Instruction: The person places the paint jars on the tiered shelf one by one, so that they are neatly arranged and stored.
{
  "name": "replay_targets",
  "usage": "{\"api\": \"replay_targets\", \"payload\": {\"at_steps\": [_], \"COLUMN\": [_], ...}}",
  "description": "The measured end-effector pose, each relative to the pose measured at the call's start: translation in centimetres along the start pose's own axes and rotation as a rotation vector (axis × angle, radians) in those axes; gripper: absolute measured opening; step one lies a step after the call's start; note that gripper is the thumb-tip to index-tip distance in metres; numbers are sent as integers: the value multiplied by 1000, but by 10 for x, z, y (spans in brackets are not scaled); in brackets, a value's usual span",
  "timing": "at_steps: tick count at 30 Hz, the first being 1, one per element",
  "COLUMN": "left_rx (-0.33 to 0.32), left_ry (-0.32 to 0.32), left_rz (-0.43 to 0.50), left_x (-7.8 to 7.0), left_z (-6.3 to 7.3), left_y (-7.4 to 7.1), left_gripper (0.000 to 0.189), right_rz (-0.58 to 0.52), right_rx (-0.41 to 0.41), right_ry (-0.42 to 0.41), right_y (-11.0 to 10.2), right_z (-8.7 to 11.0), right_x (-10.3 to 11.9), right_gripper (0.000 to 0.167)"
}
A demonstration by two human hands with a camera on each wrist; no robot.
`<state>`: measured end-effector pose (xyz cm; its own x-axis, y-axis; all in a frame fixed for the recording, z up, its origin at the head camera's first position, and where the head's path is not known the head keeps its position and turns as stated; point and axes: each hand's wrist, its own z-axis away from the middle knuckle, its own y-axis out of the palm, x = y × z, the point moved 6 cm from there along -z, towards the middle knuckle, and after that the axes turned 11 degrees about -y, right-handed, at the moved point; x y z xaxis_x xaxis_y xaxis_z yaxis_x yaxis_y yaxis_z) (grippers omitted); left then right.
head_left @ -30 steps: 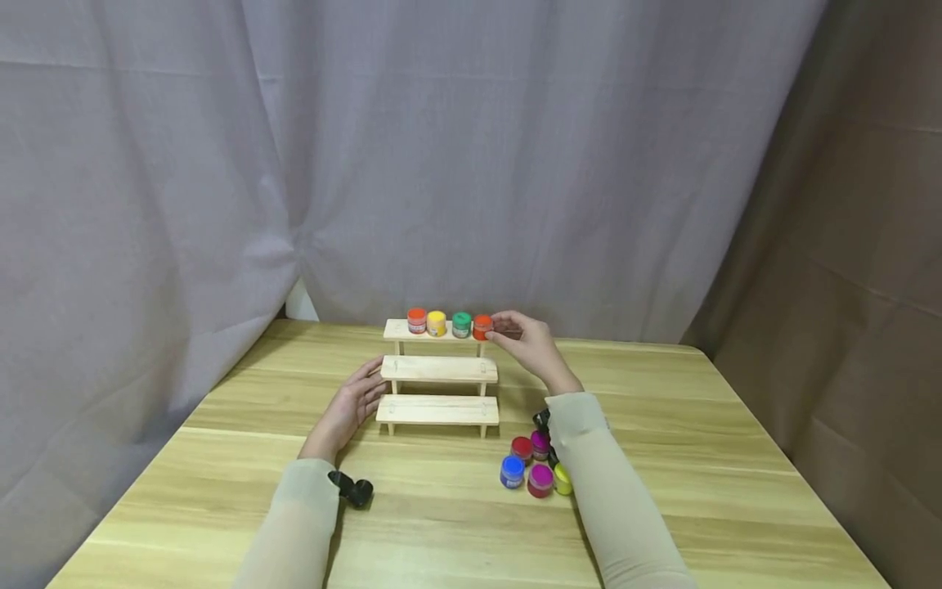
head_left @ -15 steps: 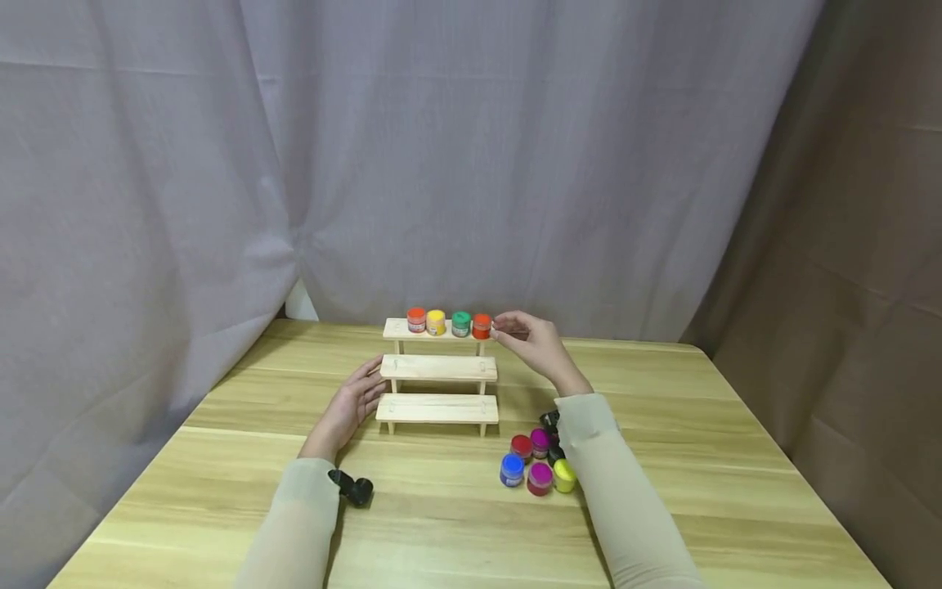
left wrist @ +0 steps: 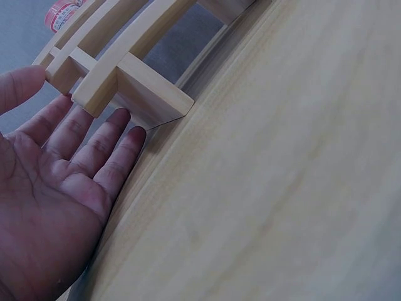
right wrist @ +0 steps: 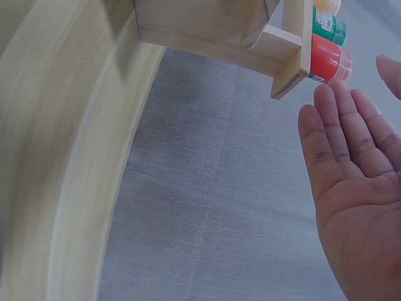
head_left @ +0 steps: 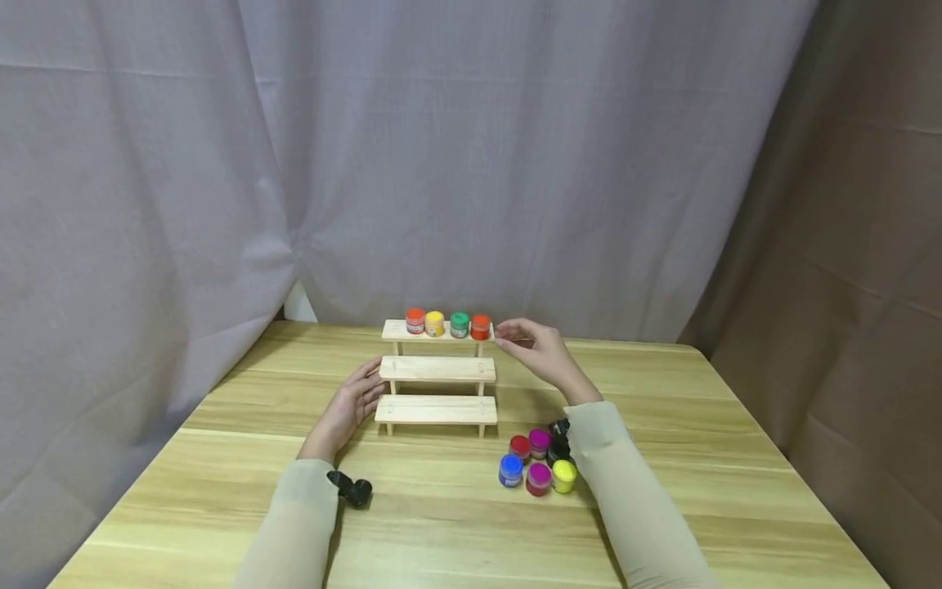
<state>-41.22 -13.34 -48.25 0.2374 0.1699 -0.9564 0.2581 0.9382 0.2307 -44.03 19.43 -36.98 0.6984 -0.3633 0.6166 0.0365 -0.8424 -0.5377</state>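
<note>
A three-step wooden stand is in the middle of the head view. Along its top step stand small paint jars: a red-orange jar, a yellow jar, a green jar and, at the right end, an orange-red jar. Just right of that last jar is my right hand, holding nothing. In the right wrist view its fingers extend toward the orange-red jar, apart from it or barely beside it. My left hand is at the stand's left side, fingertips against or very near the step ends.
Loose paint jars cluster on the table near my right sleeve: blue, red, purple, magenta, yellow and black. A grey curtain hangs behind the table.
My right hand has let go of the orange-red jar and drawn slightly to the right. The jar stays on the top step. My left hand holds its place.
</note>
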Motion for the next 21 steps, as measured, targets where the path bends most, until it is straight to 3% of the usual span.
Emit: {"api": "replay_targets", "payload": {"at_steps": [15, 21], "left_rx": [-20, -8], "left_ry": [-15, -11], "left_rz": [-13, 2], "left_x": [0, 1], "left_z": [0, -2], "left_y": [-4, -3], "left_gripper": [59, 60], "right_rz": [-6, 10], "right_rx": [85, 163], "right_ry": [4, 2], "right_y": [-4, -4], "right_z": [22, 30], "right_x": [3, -3], "right_gripper": [31, 35]}}
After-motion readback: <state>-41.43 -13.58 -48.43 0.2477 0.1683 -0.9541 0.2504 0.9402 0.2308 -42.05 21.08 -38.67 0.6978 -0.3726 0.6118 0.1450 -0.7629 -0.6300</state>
